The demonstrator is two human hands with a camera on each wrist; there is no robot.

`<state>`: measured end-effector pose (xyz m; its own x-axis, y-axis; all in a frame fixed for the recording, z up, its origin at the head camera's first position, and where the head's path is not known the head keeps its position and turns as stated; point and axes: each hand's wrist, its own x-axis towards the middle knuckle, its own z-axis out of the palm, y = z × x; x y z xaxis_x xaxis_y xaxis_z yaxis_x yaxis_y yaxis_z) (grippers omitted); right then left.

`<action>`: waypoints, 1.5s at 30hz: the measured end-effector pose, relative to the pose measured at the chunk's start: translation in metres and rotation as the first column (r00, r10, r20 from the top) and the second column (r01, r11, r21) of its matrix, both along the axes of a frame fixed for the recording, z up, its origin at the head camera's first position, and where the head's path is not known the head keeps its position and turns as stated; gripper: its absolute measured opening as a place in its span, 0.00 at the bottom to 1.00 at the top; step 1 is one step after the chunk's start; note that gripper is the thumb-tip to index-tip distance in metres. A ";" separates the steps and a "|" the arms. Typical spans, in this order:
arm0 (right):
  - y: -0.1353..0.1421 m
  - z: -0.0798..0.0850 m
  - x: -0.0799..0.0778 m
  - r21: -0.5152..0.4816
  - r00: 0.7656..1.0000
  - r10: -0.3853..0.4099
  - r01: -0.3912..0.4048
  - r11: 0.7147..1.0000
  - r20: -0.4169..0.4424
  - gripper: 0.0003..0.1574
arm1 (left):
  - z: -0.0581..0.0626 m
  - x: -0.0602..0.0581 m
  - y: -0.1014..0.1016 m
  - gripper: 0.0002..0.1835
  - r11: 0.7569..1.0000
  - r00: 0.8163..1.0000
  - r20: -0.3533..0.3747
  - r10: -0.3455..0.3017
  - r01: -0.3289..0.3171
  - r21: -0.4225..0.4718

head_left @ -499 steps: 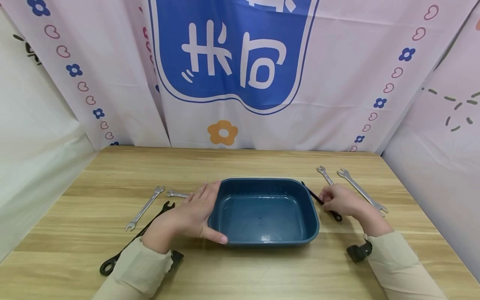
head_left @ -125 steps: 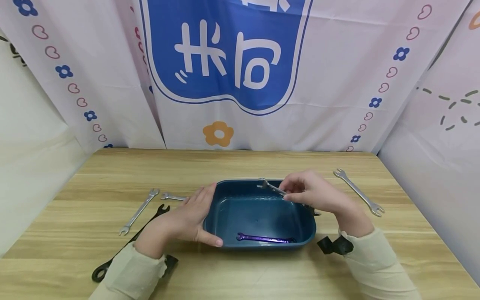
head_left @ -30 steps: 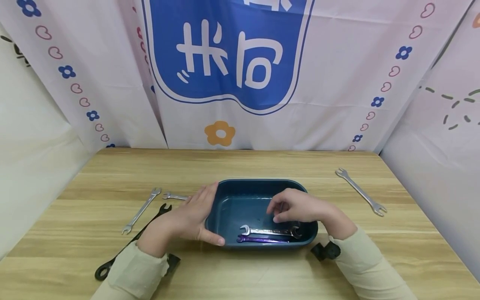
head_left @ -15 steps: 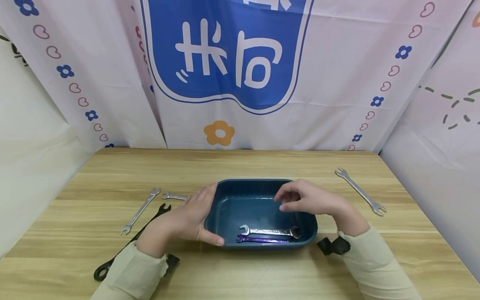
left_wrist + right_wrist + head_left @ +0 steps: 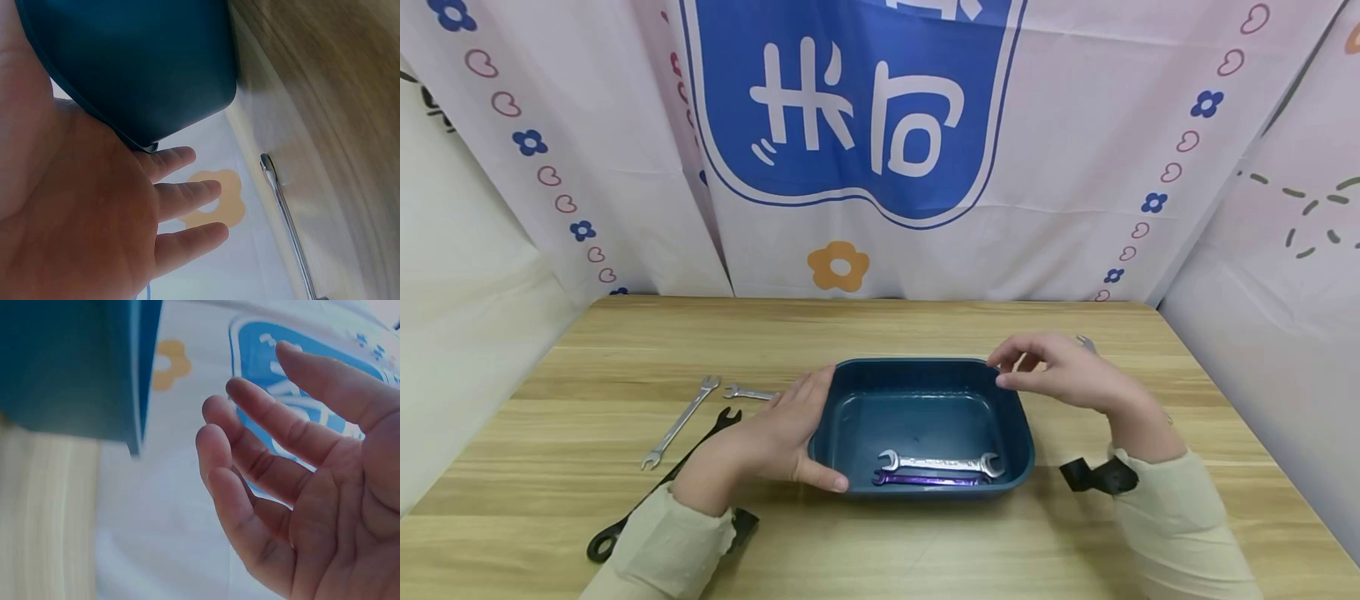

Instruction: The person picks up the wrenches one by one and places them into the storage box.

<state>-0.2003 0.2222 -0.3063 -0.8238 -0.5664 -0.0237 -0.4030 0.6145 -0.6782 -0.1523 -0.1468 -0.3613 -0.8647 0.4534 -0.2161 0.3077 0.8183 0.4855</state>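
Note:
My left hand [image 5: 786,433] rests with straight fingers against the left side of a dark blue plastic bin [image 5: 917,417], thumb along its front rim. In the left wrist view the palm lies at the bin's wall. Inside the bin, along its front, lie a silver open-end wrench [image 5: 936,464] and a purple wrench [image 5: 928,480], side by side. My right hand [image 5: 1063,371] hovers by the bin's back right corner, fingers loosely bent and holding nothing, as the right wrist view confirms. Behind it, a silver wrench [image 5: 1086,342] on the table is mostly hidden.
Left of the bin on the wooden table [image 5: 850,325] lie a silver wrench [image 5: 681,422], a smaller silver one [image 5: 748,393] partly behind my left hand, and a long black wrench [image 5: 658,488] partly under my left forearm. A printed curtain [image 5: 1075,167] hangs behind the table.
The purple wrench, then the silver one in my right hand, went into the bin. Over the last second my empty right hand rose from the bin and moved right. The left stayed.

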 end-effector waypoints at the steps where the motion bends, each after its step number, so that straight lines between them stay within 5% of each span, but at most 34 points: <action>1: 0.003 0.000 -0.001 -0.008 1.000 -0.019 0.019 1.000 -0.010 0.15 | 0.000 0.000 0.000 0.79 1.000 1.000 -0.002 0.000 0.000 0.000; 12: 0.041 0.009 -0.006 -0.051 0.977 -0.210 0.208 0.977 -0.033 0.17 | 0.000 0.000 0.001 0.79 1.000 1.000 -0.012 0.000 0.000 -0.001; 22: 0.063 0.008 -0.012 0.012 0.938 -0.332 0.334 0.942 -0.097 0.20 | 0.000 0.000 0.000 0.79 1.000 1.000 -0.003 -0.003 0.003 0.004; 45: 0.123 -0.020 -0.032 0.105 0.884 -0.466 0.467 0.878 -0.039 0.29 | 0.001 -0.001 0.001 0.80 1.000 1.000 0.007 0.005 -0.005 -0.001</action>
